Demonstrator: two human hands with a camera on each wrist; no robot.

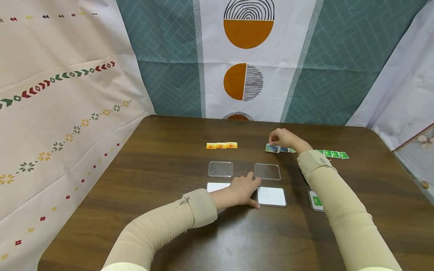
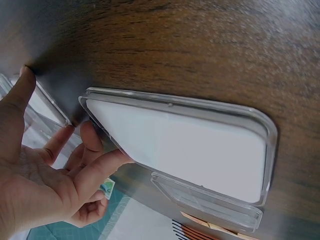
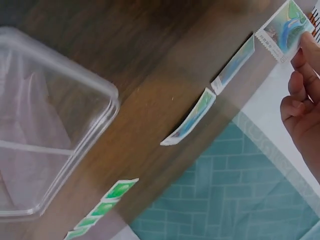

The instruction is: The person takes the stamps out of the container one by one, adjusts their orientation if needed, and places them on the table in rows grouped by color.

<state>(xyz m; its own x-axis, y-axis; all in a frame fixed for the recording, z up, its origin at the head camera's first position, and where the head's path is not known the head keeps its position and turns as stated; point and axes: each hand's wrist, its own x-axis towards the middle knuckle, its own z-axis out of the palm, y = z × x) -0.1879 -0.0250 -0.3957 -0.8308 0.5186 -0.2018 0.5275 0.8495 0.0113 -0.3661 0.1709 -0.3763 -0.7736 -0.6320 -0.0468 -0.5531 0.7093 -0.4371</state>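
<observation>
My right hand [image 1: 284, 137] pinches a blue-green landscape stamp [image 3: 284, 31] between thumb and fingers, at the left end of the stamp row. Two similar landscape stamps [image 3: 234, 62] lie beside it on the table. My left hand [image 1: 241, 190] rests between two clear cases with white inserts, fingers spread. Its thumb and index fingertip are right at the left edge of the right-hand case [image 1: 272, 196]. Other fingers reach the edge of the left-hand case [image 2: 185, 145], which the hand and wrist partly cover in the head view.
Two clear lids [image 1: 220, 169] lie behind the white cases. Orange-yellow stamps [image 1: 222, 145] sit in a short row at the back. Several green stamps [image 1: 331, 154] line up right of the landscape ones. A case with a green stamp [image 1: 316, 201] is partly hidden by my right sleeve.
</observation>
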